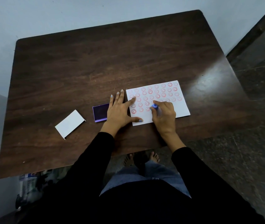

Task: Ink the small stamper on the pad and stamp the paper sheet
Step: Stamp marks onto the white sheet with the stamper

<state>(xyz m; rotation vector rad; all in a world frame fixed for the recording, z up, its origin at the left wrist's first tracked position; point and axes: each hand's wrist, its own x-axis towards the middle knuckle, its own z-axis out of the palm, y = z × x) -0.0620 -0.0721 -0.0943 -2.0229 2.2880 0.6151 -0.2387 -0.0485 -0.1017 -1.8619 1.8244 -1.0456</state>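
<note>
Your right hand (164,114) pinched around blue stamper (154,106), stamper tip down on paper sheet (182,109) at end of lowest row of red faces. Your left hand (120,109) flat, fingers spread, pinning sheet's left edge. Ink pad (99,112) lies left, just beyond left hand, so re-inking means reaching across it. White lid (70,123) further left on table (80,70)
</note>
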